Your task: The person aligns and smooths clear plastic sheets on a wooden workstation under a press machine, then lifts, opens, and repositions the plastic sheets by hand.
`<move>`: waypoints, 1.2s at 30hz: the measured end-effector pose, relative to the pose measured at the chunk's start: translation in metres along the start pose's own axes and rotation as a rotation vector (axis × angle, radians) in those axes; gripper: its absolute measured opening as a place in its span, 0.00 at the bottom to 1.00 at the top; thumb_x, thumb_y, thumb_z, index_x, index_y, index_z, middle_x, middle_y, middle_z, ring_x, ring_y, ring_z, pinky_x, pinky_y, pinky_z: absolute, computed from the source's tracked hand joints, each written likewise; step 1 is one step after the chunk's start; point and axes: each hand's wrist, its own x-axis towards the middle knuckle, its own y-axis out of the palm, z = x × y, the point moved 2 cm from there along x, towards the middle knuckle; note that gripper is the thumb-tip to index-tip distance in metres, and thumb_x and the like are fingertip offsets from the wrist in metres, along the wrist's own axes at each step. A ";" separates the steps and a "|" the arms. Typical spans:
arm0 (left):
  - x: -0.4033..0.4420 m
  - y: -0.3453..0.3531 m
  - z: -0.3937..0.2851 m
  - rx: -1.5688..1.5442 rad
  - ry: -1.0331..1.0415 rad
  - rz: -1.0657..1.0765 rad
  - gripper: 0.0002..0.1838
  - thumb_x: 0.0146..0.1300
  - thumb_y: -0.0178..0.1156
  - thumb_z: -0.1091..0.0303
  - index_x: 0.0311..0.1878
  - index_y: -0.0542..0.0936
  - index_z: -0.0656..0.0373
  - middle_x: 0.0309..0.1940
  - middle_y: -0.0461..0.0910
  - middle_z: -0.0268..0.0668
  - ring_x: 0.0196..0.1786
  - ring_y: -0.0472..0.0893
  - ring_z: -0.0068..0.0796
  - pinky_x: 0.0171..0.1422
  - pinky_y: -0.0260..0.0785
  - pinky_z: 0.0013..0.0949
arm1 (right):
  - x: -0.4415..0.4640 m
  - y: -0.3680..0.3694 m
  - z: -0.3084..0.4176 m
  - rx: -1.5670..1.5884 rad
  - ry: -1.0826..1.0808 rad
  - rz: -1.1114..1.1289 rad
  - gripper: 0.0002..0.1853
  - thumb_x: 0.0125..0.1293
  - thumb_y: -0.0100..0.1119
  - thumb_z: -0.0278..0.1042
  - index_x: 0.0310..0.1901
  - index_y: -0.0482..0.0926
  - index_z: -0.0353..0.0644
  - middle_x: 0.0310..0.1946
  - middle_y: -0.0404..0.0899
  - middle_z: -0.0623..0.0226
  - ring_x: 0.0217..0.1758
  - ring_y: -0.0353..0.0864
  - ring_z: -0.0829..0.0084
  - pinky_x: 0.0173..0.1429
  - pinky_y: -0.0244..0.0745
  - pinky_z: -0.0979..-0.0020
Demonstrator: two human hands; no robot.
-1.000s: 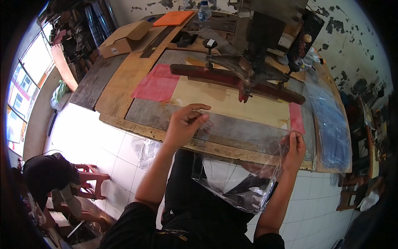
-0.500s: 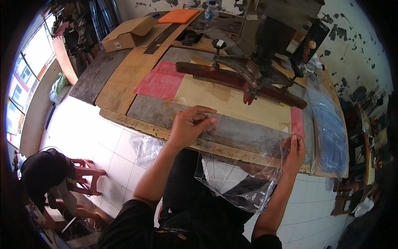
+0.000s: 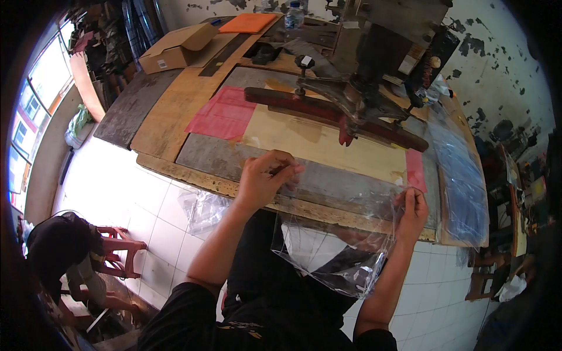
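A clear plastic sheet (image 3: 333, 251) hangs between my two hands over the table's front edge and sags above my lap. Its left edge is pinched between the thumb and fingers of my left hand (image 3: 266, 178). My right hand (image 3: 413, 210) grips the other side near the table's right front corner. Beyond them a cream sheet (image 3: 328, 146) lies on the grey board, with a pink piece (image 3: 222, 114) at its left and a smaller pink piece (image 3: 415, 169) at its right. The red bar (image 3: 287, 105) of a press stands over the cream sheet.
A cardboard box (image 3: 175, 50), an orange folder (image 3: 247, 23) and a water bottle (image 3: 294, 16) are at the back. Stacked clear plastic (image 3: 462, 181) lies on the right. Plastic (image 3: 205, 210) hangs below the front edge. At lower left, a person (image 3: 64, 245) is beside a red stool (image 3: 121, 251).
The fingers of my left hand have curled in closer to the thumb. My right hand stays on the plastic sheet. The whole view has shifted slightly.
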 end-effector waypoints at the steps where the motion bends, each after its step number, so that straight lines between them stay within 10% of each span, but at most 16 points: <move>1: 0.000 -0.001 -0.001 -0.002 0.001 0.002 0.09 0.68 0.75 0.75 0.50 0.88 0.63 0.30 0.89 0.34 0.31 0.84 0.15 0.37 0.75 0.23 | 0.000 0.000 0.000 -0.001 -0.001 -0.003 0.12 0.82 0.63 0.39 0.45 0.82 0.37 0.34 0.83 0.68 0.37 0.79 0.77 0.46 0.75 0.72; 15: 0.001 -0.001 -0.004 -0.028 -0.011 0.109 0.15 0.70 0.72 0.79 0.59 0.87 0.68 0.40 0.93 0.41 0.45 0.93 0.30 0.50 0.85 0.29 | -0.001 0.003 0.004 0.019 0.006 -0.063 0.12 0.84 0.60 0.38 0.45 0.82 0.37 0.34 0.82 0.69 0.37 0.79 0.77 0.47 0.76 0.73; 31: 0.001 -0.002 -0.015 0.124 0.011 0.107 0.22 0.74 0.67 0.79 0.69 0.81 0.64 0.38 0.93 0.40 0.40 0.93 0.28 0.47 0.87 0.30 | -0.001 0.001 0.002 0.020 -0.010 -0.031 0.12 0.83 0.62 0.39 0.45 0.81 0.37 0.34 0.83 0.68 0.37 0.79 0.77 0.47 0.76 0.73; 36: 0.001 -0.002 -0.014 -0.004 -0.087 0.074 0.21 0.71 0.73 0.75 0.66 0.85 0.60 0.36 0.92 0.34 0.40 0.88 0.15 0.47 0.78 0.23 | 0.000 0.000 -0.001 0.030 -0.011 -0.026 0.12 0.83 0.62 0.39 0.45 0.81 0.38 0.34 0.83 0.68 0.37 0.79 0.78 0.47 0.76 0.73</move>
